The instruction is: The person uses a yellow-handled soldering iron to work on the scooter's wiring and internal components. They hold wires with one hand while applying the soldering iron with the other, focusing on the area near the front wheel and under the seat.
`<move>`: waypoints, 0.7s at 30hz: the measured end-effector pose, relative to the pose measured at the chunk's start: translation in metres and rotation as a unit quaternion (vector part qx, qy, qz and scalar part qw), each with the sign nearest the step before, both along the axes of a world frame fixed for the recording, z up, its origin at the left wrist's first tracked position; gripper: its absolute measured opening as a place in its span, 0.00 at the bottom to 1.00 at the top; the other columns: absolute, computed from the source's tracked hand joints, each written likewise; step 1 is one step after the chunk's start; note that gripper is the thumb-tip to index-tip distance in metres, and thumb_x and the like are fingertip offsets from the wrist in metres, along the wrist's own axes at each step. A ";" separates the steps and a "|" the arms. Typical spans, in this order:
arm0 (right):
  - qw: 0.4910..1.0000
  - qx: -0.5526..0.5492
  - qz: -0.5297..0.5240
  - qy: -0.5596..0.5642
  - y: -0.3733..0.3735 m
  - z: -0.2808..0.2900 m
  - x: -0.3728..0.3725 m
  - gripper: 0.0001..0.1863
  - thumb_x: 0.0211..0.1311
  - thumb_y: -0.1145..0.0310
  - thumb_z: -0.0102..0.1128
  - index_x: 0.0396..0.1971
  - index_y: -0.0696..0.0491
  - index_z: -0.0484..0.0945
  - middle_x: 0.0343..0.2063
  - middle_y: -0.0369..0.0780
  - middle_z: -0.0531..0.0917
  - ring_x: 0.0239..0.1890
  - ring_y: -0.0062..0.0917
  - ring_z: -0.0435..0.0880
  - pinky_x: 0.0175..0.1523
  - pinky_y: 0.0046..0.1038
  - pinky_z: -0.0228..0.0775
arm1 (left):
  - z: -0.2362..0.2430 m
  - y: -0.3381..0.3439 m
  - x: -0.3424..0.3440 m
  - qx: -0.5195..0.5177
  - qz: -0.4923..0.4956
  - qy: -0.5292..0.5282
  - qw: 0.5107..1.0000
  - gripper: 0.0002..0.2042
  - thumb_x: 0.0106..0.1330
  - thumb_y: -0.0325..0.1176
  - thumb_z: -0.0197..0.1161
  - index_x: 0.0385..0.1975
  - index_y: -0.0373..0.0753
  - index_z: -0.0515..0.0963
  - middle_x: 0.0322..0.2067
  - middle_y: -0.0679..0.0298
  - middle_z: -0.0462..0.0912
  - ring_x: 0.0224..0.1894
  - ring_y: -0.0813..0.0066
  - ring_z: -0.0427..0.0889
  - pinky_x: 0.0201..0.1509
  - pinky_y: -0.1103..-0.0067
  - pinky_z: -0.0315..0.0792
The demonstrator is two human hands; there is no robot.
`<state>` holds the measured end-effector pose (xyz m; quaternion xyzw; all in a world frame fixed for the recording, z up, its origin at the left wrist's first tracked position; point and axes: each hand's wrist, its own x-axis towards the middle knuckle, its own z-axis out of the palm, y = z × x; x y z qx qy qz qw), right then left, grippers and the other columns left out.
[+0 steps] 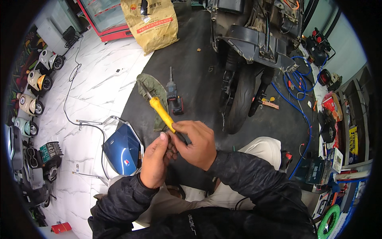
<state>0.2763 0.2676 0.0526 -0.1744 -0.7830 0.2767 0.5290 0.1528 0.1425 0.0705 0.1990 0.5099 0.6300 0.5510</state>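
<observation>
My right hand point(193, 143) is closed around a yellow-handled tool point(161, 111) with a metal shaft, which looks like a soldering iron, angled up and left. My left hand point(157, 157) is beside it, thumb up and fingers curled near the handle's dark lower end; what they hold is hidden. A crumpled olive-green cloth point(147, 83) lies beyond, partly behind the tool. A cordless power tool point(174, 95) with a long bit lies to its right on the black mat point(187, 55).
A partly stripped two-wheeler point(262, 40) stands ahead right, blue hose point(302, 115) beside it. A blue panel point(121, 149) with metal brackets lies left. A large paper sack point(149, 28), small scooters point(36, 103) along the left and cluttered shelving point(354, 143) at right surround the mat.
</observation>
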 end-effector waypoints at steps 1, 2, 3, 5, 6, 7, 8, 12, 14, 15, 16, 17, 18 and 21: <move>1.000 0.006 -0.001 -0.003 0.000 -0.002 -0.002 0.16 0.53 0.79 0.80 0.42 0.56 0.86 0.42 0.41 0.92 0.41 0.37 0.93 0.43 0.35 0.81 | -0.002 0.004 -0.003 0.017 -0.005 -0.016 1.000 0.25 0.89 0.52 0.47 0.58 0.32 0.78 0.41 0.65 0.83 0.41 0.75 0.80 0.50 0.74 0.75; 1.000 0.007 0.002 -0.006 0.000 -0.003 -0.004 0.16 0.54 0.78 0.80 0.43 0.55 0.86 0.42 0.41 0.92 0.41 0.38 0.92 0.44 0.37 0.81 | -0.004 0.010 -0.006 0.034 -0.013 -0.031 0.999 0.25 0.90 0.51 0.47 0.59 0.32 0.77 0.41 0.65 0.83 0.43 0.74 0.81 0.51 0.73 0.76; 1.000 0.010 0.005 -0.007 0.001 -0.004 -0.007 0.16 0.55 0.76 0.79 0.43 0.55 0.85 0.41 0.41 0.91 0.41 0.39 0.91 0.45 0.38 0.80 | -0.004 0.016 -0.009 0.037 -0.004 -0.074 0.997 0.25 0.90 0.49 0.46 0.64 0.30 0.75 0.48 0.61 0.85 0.52 0.71 0.84 0.62 0.71 0.76; 1.000 0.017 0.002 -0.015 0.002 -0.005 -0.013 0.15 0.56 0.75 0.78 0.43 0.55 0.85 0.41 0.41 0.90 0.42 0.39 0.91 0.47 0.40 0.80 | -0.005 0.026 -0.009 0.029 0.033 -0.067 0.997 0.25 0.90 0.48 0.46 0.66 0.28 0.74 0.53 0.58 0.85 0.58 0.69 0.83 0.67 0.71 0.73; 0.999 0.026 0.002 -0.026 0.004 -0.004 -0.013 0.15 0.56 0.76 0.78 0.43 0.55 0.84 0.41 0.41 0.90 0.42 0.39 0.91 0.48 0.39 0.80 | -0.006 0.032 -0.010 0.063 0.040 -0.075 0.994 0.26 0.90 0.47 0.46 0.66 0.27 0.73 0.55 0.56 0.84 0.60 0.68 0.82 0.70 0.71 0.72; 0.999 0.031 0.001 -0.033 0.004 -0.003 -0.014 0.15 0.56 0.76 0.77 0.43 0.55 0.84 0.41 0.41 0.90 0.42 0.39 0.91 0.48 0.39 0.79 | -0.006 0.036 -0.012 0.067 0.032 -0.071 0.995 0.26 0.90 0.45 0.47 0.67 0.25 0.72 0.59 0.53 0.83 0.63 0.68 0.80 0.72 0.72 0.70; 0.999 0.035 0.000 -0.041 0.005 -0.003 -0.013 0.15 0.56 0.76 0.77 0.43 0.55 0.84 0.40 0.41 0.89 0.42 0.39 0.91 0.49 0.39 0.79 | -0.006 0.040 -0.014 0.032 0.031 -0.056 0.997 0.25 0.90 0.45 0.48 0.67 0.25 0.72 0.58 0.53 0.83 0.63 0.68 0.81 0.72 0.72 0.70; 0.995 0.002 0.055 -0.083 0.015 -0.001 -0.001 0.16 0.62 0.70 0.76 0.47 0.55 0.81 0.44 0.41 0.88 0.46 0.38 0.90 0.51 0.40 0.80 | -0.013 0.051 -0.024 0.010 0.010 -0.051 0.999 0.23 0.88 0.45 0.52 0.62 0.26 0.76 0.49 0.59 0.84 0.53 0.72 0.81 0.62 0.73 0.73; 0.992 -0.046 0.080 -0.090 0.022 -0.002 0.001 0.18 0.68 0.62 0.76 0.49 0.55 0.81 0.45 0.42 0.88 0.48 0.39 0.90 0.53 0.40 0.81 | -0.015 0.057 -0.030 0.001 0.009 -0.043 0.999 0.23 0.87 0.45 0.54 0.60 0.27 0.78 0.44 0.62 0.83 0.48 0.74 0.80 0.55 0.74 0.74; 0.990 -0.070 0.089 -0.082 0.026 -0.003 0.002 0.19 0.68 0.60 0.76 0.50 0.55 0.82 0.46 0.42 0.88 0.48 0.39 0.90 0.53 0.39 0.81 | -0.016 0.060 -0.032 0.006 0.020 -0.043 0.999 0.21 0.86 0.45 0.57 0.56 0.30 0.80 0.38 0.65 0.81 0.42 0.76 0.77 0.48 0.76 0.71; 0.986 -0.099 0.104 -0.084 0.028 -0.003 0.002 0.19 0.69 0.59 0.76 0.50 0.55 0.82 0.46 0.42 0.89 0.48 0.40 0.90 0.53 0.39 0.81 | -0.016 0.064 -0.036 -0.011 0.027 -0.059 0.998 0.20 0.86 0.45 0.58 0.56 0.30 0.81 0.39 0.66 0.82 0.41 0.77 0.77 0.48 0.77 0.72; 0.984 -0.114 0.104 -0.085 0.031 -0.005 0.003 0.21 0.69 0.57 0.76 0.52 0.55 0.82 0.46 0.42 0.89 0.47 0.37 0.91 0.50 0.36 0.83 | -0.015 0.066 -0.040 -0.004 0.026 -0.080 0.996 0.19 0.86 0.44 0.58 0.55 0.30 0.81 0.40 0.66 0.83 0.40 0.79 0.78 0.47 0.78 0.73; 0.982 -0.137 0.097 -0.091 0.035 -0.006 0.005 0.21 0.69 0.58 0.77 0.53 0.56 0.82 0.46 0.43 0.89 0.46 0.36 0.92 0.51 0.35 0.83 | -0.014 0.069 -0.044 0.005 0.026 -0.101 0.995 0.19 0.86 0.44 0.59 0.55 0.31 0.81 0.40 0.67 0.84 0.39 0.80 0.79 0.47 0.79 0.73; 0.961 -0.237 0.076 -0.117 0.042 -0.011 0.008 0.20 0.72 0.62 0.75 0.54 0.59 0.83 0.45 0.43 0.90 0.44 0.28 0.93 0.50 0.29 0.83 | -0.013 0.076 -0.051 0.004 0.012 -0.092 0.996 0.18 0.86 0.44 0.59 0.52 0.32 0.81 0.35 0.66 0.83 0.35 0.77 0.79 0.45 0.76 0.75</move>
